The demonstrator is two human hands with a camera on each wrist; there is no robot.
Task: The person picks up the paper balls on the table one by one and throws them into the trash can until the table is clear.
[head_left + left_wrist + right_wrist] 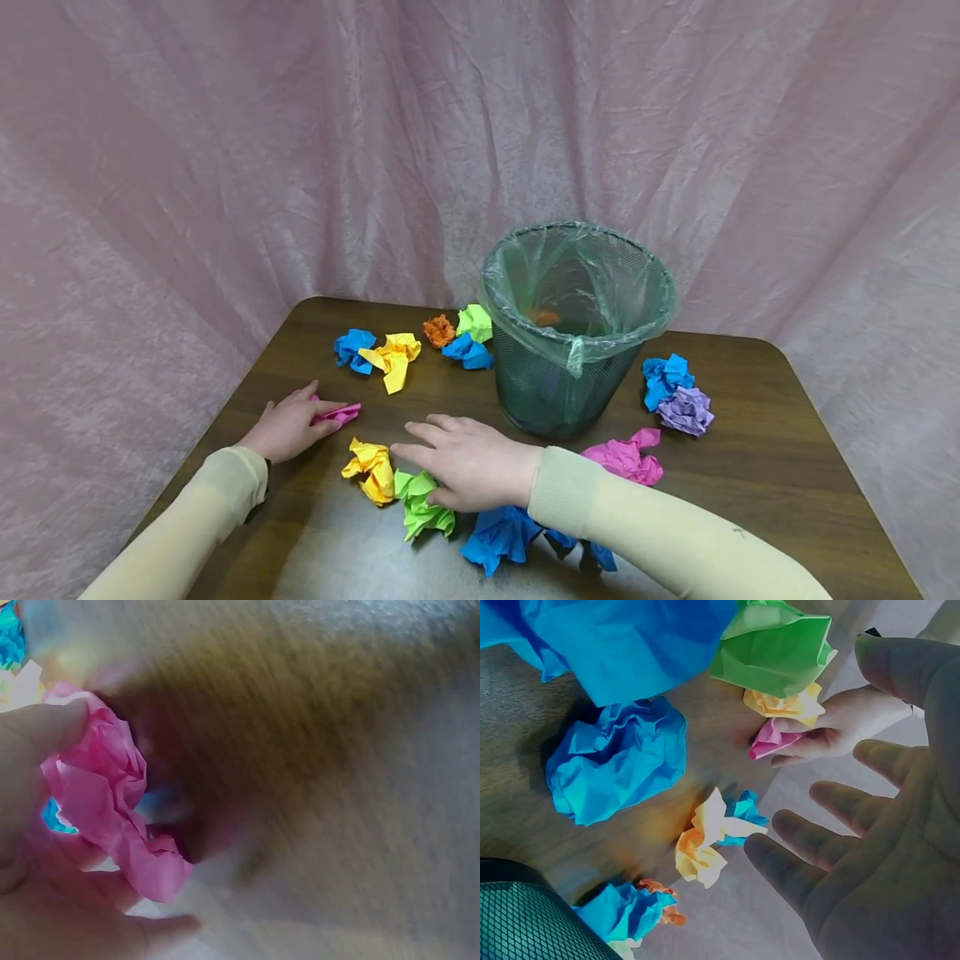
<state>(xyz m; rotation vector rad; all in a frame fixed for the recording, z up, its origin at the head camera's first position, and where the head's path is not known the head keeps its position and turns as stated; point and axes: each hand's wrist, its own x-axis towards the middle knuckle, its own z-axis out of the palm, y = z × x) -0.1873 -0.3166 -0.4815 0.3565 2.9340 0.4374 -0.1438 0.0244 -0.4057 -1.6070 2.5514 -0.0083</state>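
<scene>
My left hand is at the left of the table, holding a crumpled pink paper between thumb and fingers. In the head view much of that paper is hidden under the hand. My right hand hovers with spread, nearly straight fingers and nothing in its grasp, as its palm shows in the right wrist view. Closest to it is a crumpled green paper, partly covered by the hand. A crumpled yellow paper lies between the hands, and a blue one sits below the right wrist.
A mesh wastebasket with a clear liner stands right of centre; something orange shows inside. Behind lie crumpled blue, yellow, orange and green papers. To the right are purple and pink ones.
</scene>
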